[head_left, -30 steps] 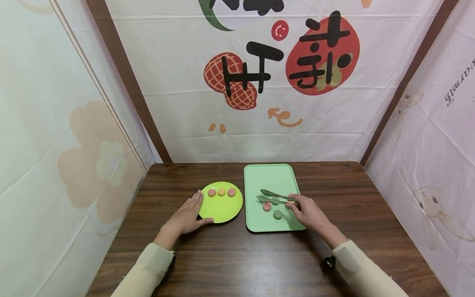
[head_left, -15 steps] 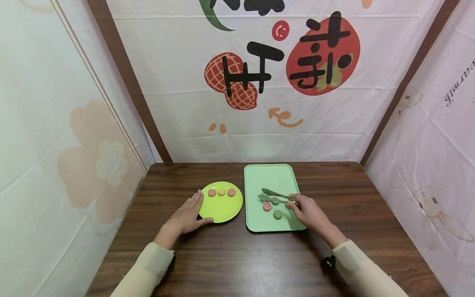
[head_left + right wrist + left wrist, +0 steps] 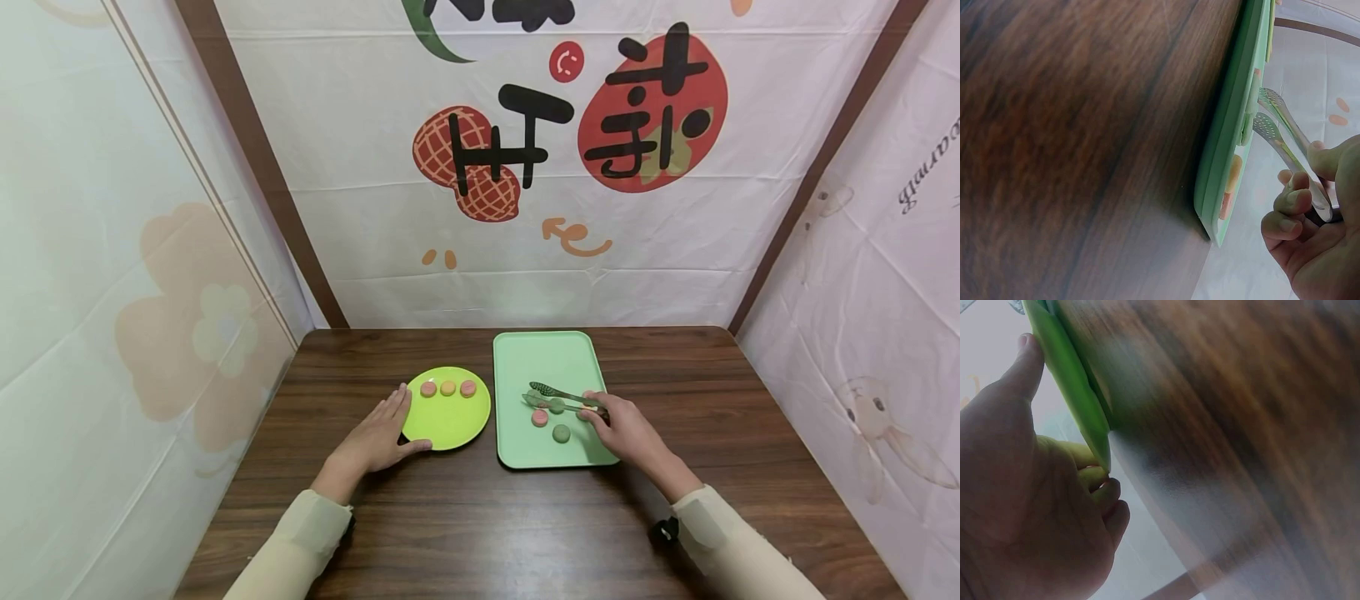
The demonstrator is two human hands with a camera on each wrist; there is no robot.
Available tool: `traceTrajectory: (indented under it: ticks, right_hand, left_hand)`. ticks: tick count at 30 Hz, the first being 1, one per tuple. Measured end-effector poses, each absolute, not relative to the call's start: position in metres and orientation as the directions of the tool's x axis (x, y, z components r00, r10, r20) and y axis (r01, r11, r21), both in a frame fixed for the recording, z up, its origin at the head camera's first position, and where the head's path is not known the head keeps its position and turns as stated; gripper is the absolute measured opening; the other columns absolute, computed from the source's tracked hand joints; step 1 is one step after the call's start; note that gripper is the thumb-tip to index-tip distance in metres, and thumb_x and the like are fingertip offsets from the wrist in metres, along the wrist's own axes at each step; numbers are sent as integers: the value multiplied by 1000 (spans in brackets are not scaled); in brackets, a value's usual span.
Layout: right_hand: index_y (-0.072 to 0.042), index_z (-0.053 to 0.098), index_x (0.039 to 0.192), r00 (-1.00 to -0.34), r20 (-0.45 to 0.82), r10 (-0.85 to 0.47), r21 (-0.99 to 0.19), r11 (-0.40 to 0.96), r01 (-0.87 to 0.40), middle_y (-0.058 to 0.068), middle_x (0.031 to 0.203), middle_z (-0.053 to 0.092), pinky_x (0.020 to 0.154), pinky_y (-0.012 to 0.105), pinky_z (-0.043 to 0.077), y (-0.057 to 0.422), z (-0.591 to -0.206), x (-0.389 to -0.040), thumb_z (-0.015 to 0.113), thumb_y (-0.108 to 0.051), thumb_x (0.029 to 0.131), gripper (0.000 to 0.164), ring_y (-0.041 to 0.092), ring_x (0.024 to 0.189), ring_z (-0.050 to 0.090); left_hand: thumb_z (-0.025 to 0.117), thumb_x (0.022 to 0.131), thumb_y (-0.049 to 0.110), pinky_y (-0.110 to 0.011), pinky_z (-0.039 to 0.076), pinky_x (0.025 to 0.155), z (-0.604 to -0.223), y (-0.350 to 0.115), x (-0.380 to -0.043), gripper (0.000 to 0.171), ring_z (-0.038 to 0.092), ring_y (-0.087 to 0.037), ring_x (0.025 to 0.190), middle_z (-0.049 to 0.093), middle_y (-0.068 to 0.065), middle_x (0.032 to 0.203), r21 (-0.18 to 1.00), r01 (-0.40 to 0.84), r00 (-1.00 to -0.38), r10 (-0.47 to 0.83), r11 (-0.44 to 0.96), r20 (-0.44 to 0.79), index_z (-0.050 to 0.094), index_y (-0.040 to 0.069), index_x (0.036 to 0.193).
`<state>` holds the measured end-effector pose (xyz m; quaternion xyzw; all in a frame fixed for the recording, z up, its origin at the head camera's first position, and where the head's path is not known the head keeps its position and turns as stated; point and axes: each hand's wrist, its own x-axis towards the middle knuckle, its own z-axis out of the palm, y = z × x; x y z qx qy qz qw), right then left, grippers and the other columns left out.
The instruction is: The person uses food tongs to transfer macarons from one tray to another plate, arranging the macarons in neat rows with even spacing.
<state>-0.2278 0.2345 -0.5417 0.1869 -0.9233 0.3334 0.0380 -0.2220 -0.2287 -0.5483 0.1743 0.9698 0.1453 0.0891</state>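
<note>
My right hand (image 3: 624, 427) holds a pair of metal tongs (image 3: 573, 397) over the pale green tray (image 3: 534, 354). The tongs' two perforated ends stand apart, pointing left. A green macaron (image 3: 557, 406) shows between the arms, and another lies under the lower tip, partly hidden. Nearer the front of the tray are a pink macaron (image 3: 539, 418) and a green macaron (image 3: 561, 433). My left hand (image 3: 378, 435) rests against the left rim of the lime-green plate (image 3: 448, 429), fingers extended, thumb at the front edge. Along that plate's far side sit two pink macarons (image 3: 468, 388) and a yellow macaron (image 3: 447, 388).
Plate and tray stand side by side on a dark wooden table (image 3: 480, 533), a narrow gap between them. In the right wrist view, a yellow macaron (image 3: 1234, 174) shows by the tray's wall. A printed white curtain (image 3: 360, 250) hangs behind the table.
The tongs' ends have shifted very slightly to the right over the tray. The left hand, plate and macarons stay where they were.
</note>
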Motion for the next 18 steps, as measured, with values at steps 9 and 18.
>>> traceTrajectory:
  ticks: [9, 18]
  right_hand:
    - [4, 67, 141, -922, 211, -324, -598, 703, -384, 17, 124, 75, 75, 39, 59, 235, -541, -228, 72, -22, 106, 44, 15, 91, 71]
    - [4, 68, 138, -916, 235, -326, -583, 706, -401, 14, 116, 76, 73, 38, 59, 233, -540, -229, 73, -19, 105, 41, 13, 88, 69]
  left_hand:
    - [63, 102, 65, -56, 19, 133, -548, -229, -222, 111, 16, -43, 164, 12, -29, 176, 316, 310, -924, 363, 897, -123, 15, -9, 168]
    - [61, 101, 69, -54, 18, 134, -548, -229, -223, 112, 15, -41, 164, 9, -27, 177, 303, 306, -922, 361, 903, -144, 12, -7, 169]
